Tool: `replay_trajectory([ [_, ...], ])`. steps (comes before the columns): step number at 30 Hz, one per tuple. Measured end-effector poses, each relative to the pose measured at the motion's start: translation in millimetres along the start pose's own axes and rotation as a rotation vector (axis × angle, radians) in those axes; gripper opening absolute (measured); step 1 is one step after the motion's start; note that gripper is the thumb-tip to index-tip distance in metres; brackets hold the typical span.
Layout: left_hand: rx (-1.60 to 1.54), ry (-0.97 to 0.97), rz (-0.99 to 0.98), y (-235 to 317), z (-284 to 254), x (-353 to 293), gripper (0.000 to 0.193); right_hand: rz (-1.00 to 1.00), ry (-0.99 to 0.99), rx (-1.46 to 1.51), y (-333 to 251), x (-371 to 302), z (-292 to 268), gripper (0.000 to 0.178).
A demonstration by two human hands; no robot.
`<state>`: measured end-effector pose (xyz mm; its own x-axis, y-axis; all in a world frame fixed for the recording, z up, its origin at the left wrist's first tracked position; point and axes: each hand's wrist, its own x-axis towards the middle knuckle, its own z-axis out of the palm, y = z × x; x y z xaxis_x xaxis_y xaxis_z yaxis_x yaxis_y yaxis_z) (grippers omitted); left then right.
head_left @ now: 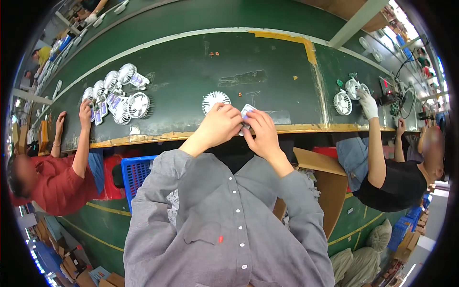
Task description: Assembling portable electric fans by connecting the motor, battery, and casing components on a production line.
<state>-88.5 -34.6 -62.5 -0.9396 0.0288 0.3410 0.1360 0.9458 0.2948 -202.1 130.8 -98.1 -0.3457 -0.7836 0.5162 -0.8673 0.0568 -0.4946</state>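
With our left hand (217,125) and right hand (260,128) pinched together on a small white part (246,111) at the desk (191,71) edge beside a fan (215,100), we risk dropping it off the edge.

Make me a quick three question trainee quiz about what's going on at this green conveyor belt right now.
1. True or false: the left hand and right hand meet on one small white fan part.
2. The loose round white fan grille on the green belt lies closer to which hand? A) left B) right
3. What does the co-worker's hand on the right side wear?

Key: 1 true. 2 A. 3 a white glove, reaching toward two white fans.
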Motion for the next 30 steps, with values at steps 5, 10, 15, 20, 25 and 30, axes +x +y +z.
replay_trajectory([
  [5,-0.41,0.015,-0.074,30,-30,-17,0.013,-0.014,0.019,0.26,-44,-6,-34,0.016],
  [10,-1.284,-0.183,-0.309,76,-69,-29,0.016,0.559,-0.194,1.185,-99,-31,-70,0.022],
  [15,-1.204,-0.133,-0.137,97,-86,-58,0.025,0.845,-0.265,1.532,-120,-54,-80,0.025],
  [20,-0.638,0.12,0.087,110,-90,-79,0.034,0.827,-0.233,1.604,-154,-67,-76,0.022],
  [25,-0.414,0.122,0.197,110,-81,-86,0.035,0.854,-0.275,1.482,-157,-75,-81,0.012],
  [30,-0.659,0.187,0.168,117,-63,-80,0.026,0.995,-0.277,1.465,-156,-83,-94,0.012],
])
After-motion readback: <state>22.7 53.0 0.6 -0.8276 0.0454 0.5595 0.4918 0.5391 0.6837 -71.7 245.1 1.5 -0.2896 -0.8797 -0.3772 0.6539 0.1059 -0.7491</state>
